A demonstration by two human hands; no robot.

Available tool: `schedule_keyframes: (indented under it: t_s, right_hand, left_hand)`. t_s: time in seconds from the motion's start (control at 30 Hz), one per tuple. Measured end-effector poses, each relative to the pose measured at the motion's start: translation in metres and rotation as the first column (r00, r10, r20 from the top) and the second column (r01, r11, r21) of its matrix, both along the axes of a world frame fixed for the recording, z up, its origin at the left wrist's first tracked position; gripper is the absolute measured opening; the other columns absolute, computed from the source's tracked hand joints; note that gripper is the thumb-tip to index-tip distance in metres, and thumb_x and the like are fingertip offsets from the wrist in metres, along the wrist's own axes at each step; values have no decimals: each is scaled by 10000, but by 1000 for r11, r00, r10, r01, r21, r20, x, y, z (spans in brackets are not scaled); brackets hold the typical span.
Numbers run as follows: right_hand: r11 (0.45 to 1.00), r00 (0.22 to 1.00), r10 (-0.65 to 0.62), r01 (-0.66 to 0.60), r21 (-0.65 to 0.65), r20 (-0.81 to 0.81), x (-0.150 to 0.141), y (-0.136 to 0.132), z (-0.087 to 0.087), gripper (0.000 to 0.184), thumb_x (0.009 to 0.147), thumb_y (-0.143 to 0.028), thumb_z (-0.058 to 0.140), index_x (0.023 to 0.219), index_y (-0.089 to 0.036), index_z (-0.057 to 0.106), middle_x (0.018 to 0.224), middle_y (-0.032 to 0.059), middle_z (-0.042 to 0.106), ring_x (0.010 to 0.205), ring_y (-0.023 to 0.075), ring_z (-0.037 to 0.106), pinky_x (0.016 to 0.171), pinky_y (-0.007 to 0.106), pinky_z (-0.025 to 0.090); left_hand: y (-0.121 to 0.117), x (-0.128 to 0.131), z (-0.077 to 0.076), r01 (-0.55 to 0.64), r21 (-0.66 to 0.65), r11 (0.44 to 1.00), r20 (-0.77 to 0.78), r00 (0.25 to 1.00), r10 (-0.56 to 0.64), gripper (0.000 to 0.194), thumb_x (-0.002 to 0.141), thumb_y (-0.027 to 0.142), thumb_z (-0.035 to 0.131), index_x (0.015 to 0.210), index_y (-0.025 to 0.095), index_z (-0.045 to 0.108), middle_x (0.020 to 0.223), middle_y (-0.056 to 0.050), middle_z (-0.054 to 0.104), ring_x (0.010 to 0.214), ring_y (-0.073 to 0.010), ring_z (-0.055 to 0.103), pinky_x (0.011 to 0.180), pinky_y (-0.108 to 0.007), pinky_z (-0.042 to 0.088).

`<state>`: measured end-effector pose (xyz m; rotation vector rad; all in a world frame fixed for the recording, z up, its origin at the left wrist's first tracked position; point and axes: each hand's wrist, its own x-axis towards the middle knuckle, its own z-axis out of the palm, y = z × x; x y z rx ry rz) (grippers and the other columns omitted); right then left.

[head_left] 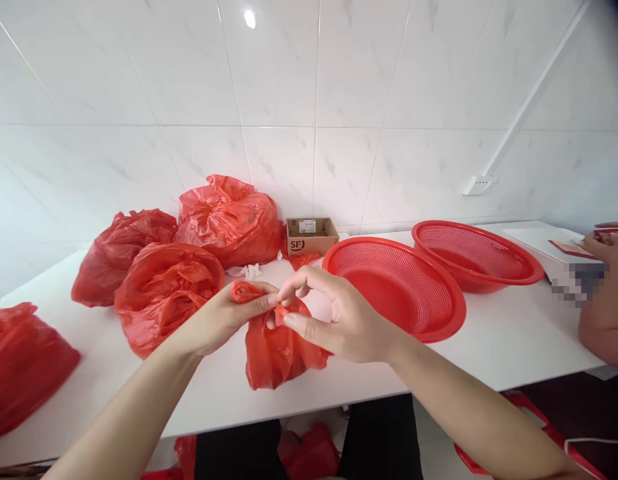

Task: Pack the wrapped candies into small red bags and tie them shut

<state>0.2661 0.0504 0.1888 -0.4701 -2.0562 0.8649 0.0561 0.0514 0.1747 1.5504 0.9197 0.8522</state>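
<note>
1. A small red plastic bag (281,353) hangs over the near part of a white table (513,333), held up between the person's two bare hands. It is thin, glossy film, heavily crumpled, pouch-shaped and bulging at the bottom; what is inside cannot be seen.
2. The left hand (223,317) pinches a twisted, rolled end of the bag's top between thumb and fingertips, closed tight on the plastic.
3. The right hand (339,317) grips the other part of the bag's top (the neck, just beside the left hand's pinch) with thumb and forefinger, while its other fingers fan out loosely.
4. Behind the left hand lie three larger red bags of the same shiny, wrinkled film: one open-mouthed bag (163,293) nearest, a darker bag (113,253) to its left, and a rounded, full one (229,220) against the wall.
5. Another red bag (23,367) slumps at the table's far left edge.
6. A small open cardboard box (311,237) stands by the tiled wall (309,100), printed with letters.
7. Two round red plastic baskets with fine mesh perforations sit to the right: the nearer basket (423,313) close to the right hand, the farther basket (489,267) touching or overlapping it behind.
8. At the right edge, another person's hand (609,247) rests near some cards.
</note>
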Motion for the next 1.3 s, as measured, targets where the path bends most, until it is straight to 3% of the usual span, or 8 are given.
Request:
schedule_keyframes:
  t_s: [0.1, 0.2, 0.37, 0.47, 0.67, 0.87, 1.07, 1.3]
  right_hand:
    - [992, 999, -29, 25, -121, -32, -7, 8, -20, 246, 972, -340, 491, 1192, -253, 559, 1166, 49, 629, 1137, 181, 563, 992, 364, 442]
    - [946, 999, -52, 49, -320, -1, -18, 22, -47, 346, 1022, -415, 356, 1271, -253, 534, 1204, 56, 631, 1141, 178, 576, 988, 361, 450]
    - [909, 1000, 11, -12, -417, -5, -26, 31, -67, 387, 996, -415, 436, 1357, -285, 485, 1195, 40, 632, 996, 164, 617, 901, 334, 492]
    - [900, 993, 116, -105, -423, 0, -21, 30, -64, 331, 969, -434, 489, 1227, -249, 581, 1060, 32, 654, 907, 154, 618, 834, 301, 495]
    - [981, 966, -117, 149, -126, 231, -2, 37, -40, 292, 978, -416, 472, 877, -203, 644, 855, -1, 686, 787, 130, 602, 714, 247, 414]
    - [798, 704, -594, 578, 172, 389, 26, 73, -28, 269, 961, -403, 483, 819, -222, 624, 798, -15, 736, 670, 134, 581, 628, 257, 340]
    - [937, 943, -287, 313, -155, 169, 16, 68, -29, 290, 957, -448, 476, 837, -203, 574, 870, 15, 702, 825, 148, 635, 758, 281, 441]
    - [994, 992, -94, 97, -39, 80, -26, 54, -28, 245, 949, -396, 528, 837, -202, 626, 879, 6, 660, 880, 138, 615, 846, 289, 465]
  left_hand:
    - [-5, 1, 1, 86, 124, 989, -264, 963, -51, 128, 834, 293, 644, 852, 200, 730, 791, -41, 679, 733, -176, 597, 671, -279, 469]
    - [-8, 6, -8, 11, 334, 942, -422, 896, 139, 121, 808, 176, 568, 829, 211, 682, 746, -9, 667, 614, -140, 550, 569, -248, 420]
    - [-7, 6, -31, -84, 820, 566, -349, 711, 611, 350, 742, 9, 435, 950, 215, 628, 966, -30, 685, 761, -153, 631, 560, -222, 427]
    - [-7, 1, -36, -65, 859, 508, -286, 762, 581, 322, 843, 76, 491, 1094, 222, 631, 1114, -67, 652, 1000, -185, 640, 706, -232, 504]
    - [-17, -15, -53, -23, 825, 565, -341, 777, 529, 292, 928, 224, 523, 1186, 251, 659, 1122, -59, 703, 994, -206, 662, 848, -289, 507]
    - [-50, -34, -81, -155, 678, 718, -341, 799, 495, 168, 910, 264, 551, 986, 257, 701, 988, -65, 704, 929, -226, 637, 797, -309, 490]
    - [-48, -20, -62, -423, 152, 893, 79, 906, 416, 292, 923, 437, 525, 912, 242, 742, 1258, -89, 634, 1178, -253, 554, 1026, -364, 406]
    - [-18, 19, -57, -275, -204, 940, 256, 911, 322, 281, 815, 426, 701, 927, 170, 736, 824, -52, 696, 761, -175, 631, 745, -286, 498]
